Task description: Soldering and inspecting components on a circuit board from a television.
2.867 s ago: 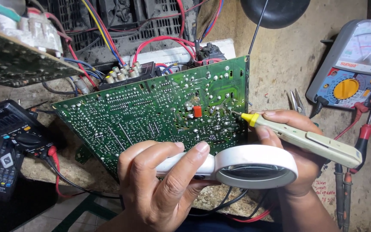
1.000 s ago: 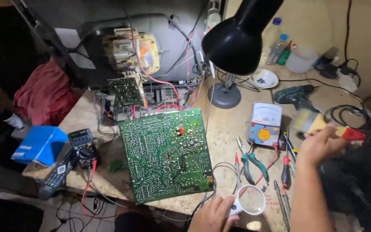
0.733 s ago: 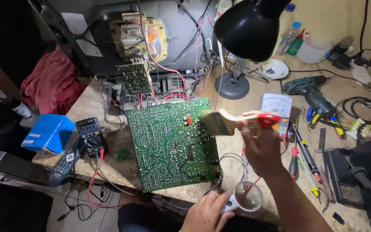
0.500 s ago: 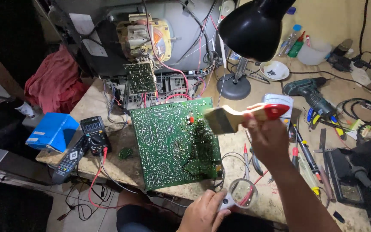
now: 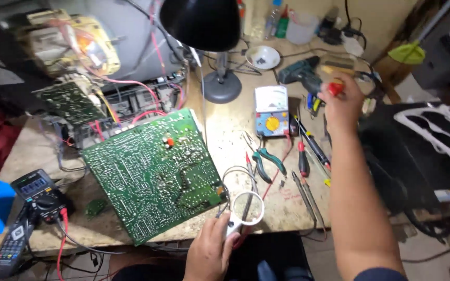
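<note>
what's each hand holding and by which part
The left hand grips the magnifying glass by its white handle, lens over the bench edge. The right hand holds a brush by its red handle end, blurred, so the exact grip is unclear.

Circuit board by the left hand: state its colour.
Green, with silvery solder points, on the circuit board beside the left hand; head view.

Left hand [image 5: 210,252] grips magnifier [image 5: 246,209] beside green circuit board [image 5: 152,171].
</note>
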